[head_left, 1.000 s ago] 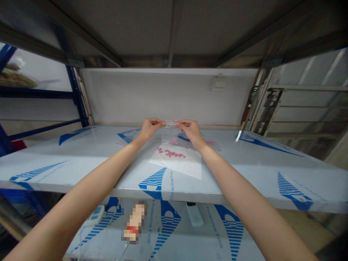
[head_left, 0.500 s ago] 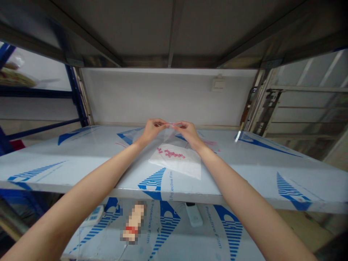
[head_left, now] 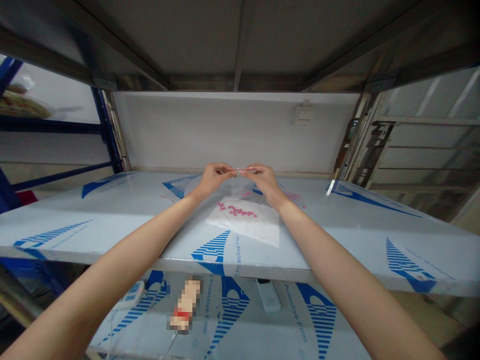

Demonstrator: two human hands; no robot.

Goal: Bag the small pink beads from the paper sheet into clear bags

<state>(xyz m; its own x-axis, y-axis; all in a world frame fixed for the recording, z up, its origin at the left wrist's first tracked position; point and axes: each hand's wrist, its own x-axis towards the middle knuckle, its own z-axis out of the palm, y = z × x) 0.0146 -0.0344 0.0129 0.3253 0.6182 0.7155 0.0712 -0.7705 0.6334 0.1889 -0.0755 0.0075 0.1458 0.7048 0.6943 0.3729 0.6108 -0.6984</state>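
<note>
We see our left hand [head_left: 217, 177] and right hand [head_left: 264, 178] nearly meeting at the centre, both pinching the top edge of a clear bag [head_left: 236, 187]. The bag hangs over the worktop [head_left: 150, 235], its outline faint; blurred pink specks [head_left: 246, 194] show near its bottom. At 6 o'clock from our hands lies white paper [head_left: 262, 232] bearing a loose cluster of pink beads [head_left: 240, 212]. Below, on the lower shelf [head_left: 258, 335], we see a white device [head_left: 270, 297] between 5 and 6 o'clock; a wall switch [head_left: 304, 115] sits near 2 o'clock.
</note>
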